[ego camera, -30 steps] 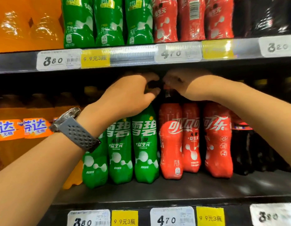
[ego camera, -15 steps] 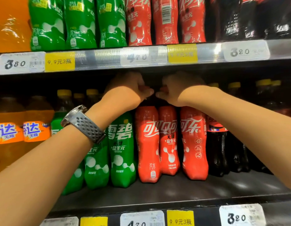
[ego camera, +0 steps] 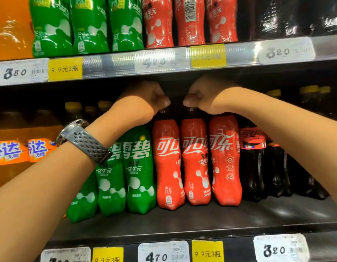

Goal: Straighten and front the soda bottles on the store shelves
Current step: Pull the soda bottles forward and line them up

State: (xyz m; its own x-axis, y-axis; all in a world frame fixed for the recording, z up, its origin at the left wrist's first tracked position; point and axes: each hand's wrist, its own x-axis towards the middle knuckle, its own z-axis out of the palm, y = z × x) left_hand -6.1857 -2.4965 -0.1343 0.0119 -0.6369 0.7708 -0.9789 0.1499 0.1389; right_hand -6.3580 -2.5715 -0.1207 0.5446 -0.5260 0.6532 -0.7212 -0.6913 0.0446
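**Near.** The dark front rail (ego camera: 239, 248) of the lower shelf carries a white paper price tag (ego camera: 163, 252), a yellow paper offer tag (ego camera: 207, 251) and a second white tag (ego camera: 281, 248). Two bare forearms reach up over the rail. The left one wears a grey perforated watch strap (ego camera: 88, 146).

**Middle.** On the dark shelf board (ego camera: 201, 222) the front row runs from left to right:
- orange-labelled soda bottles (ego camera: 10, 152);
- three green-sleeved plastic soda bottles (ego camera: 139, 167);
- three red-sleeved bottles;
- dark cola bottles with red bands (ego camera: 252, 163).

The left grip (ego camera: 143, 99) has its fingers curled down over the top of the left red-sleeved plastic soda bottle (ego camera: 167, 163), with the thumb at the neck and the cap hidden. The right grip (ego camera: 203, 93) is closed in the same way on the top of the middle red-sleeved soda bottle (ego camera: 195, 161). The two thumbs lie near each other but apart. The right red-sleeved soda bottle (ego camera: 225, 159) has its top hidden behind the right wrist. All three red bottles stand upright and side by side, set back from the shelf edge, with their white lettering facing outward.

**Far.** Yellow-capped bottles (ego camera: 73, 105) stand in shadow behind the green row. Above them, the upper shelf rail (ego camera: 107, 63) bears more tags. It carries upper green bottles (ego camera: 90, 25) and upper red bottles (ego camera: 190, 19), one of which has its barcode turned outward.
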